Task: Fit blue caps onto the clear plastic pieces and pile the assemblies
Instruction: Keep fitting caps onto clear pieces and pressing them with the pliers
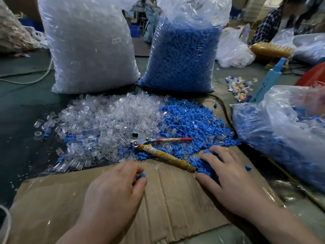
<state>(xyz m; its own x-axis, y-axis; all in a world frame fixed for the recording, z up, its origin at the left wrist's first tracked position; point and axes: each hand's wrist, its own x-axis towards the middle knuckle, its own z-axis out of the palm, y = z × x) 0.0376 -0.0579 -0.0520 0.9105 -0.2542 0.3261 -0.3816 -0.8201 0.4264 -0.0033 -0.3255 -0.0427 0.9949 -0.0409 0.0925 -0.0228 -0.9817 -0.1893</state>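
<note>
Left hand [112,189] pinching one blue cap [141,176] above the cardboard [175,199]; right hand [228,176] spread flat, fingers apart, on near blue caps [190,124]. Clear pieces [105,120] far left. Risk: sweeping scatters caps; perhaps snags the pliers [163,150].

Left hand [116,187] curled, right hand [228,178] spread.

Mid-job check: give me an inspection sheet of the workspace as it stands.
surface: cardboard sheet, creased, under both hands.
job's things: clear pieces heap beside blue caps heap.
clutter: pliers lying across the heaps; scrap bits far right.
grips: left hand pinches one blue cap; right hand rests on the blue caps heap.
cables: white cord at left; black cable behind the caps.
surroundings: clear-piece sack, blue-cap sack, another person far right.
</note>
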